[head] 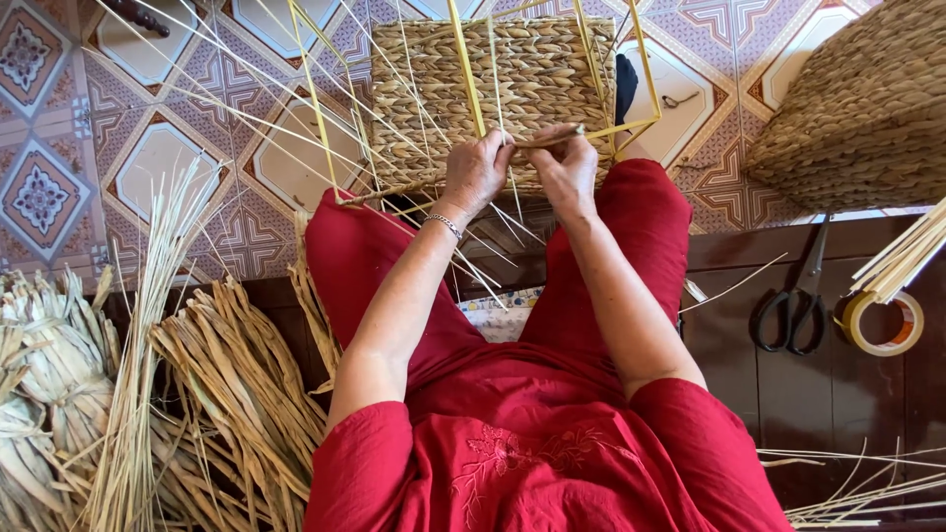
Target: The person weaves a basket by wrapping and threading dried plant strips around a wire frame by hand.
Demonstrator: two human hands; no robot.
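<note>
Weaving step in hand, by my reading. Half-woven basket [493,89] on yellow wire frame [645,69], propped on knees, far centre. Left hand [476,172] pinched shut on fibre strand [547,141] at near rim; right hand [565,163] clamped on same strand. Next move likely calls for steady tension, tucking strand between stakes. Scissors [793,300], tape roll [880,322] on right.

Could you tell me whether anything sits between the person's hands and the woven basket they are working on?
Nothing visible does: the left hand and right hand already rest on the basket, gripping a strand at its near edge.

black scissors [791,305] beside tape roll [880,322] on dark bench; dried straw bundles [212,384] at left; patterned tile floor [59,148].
</note>
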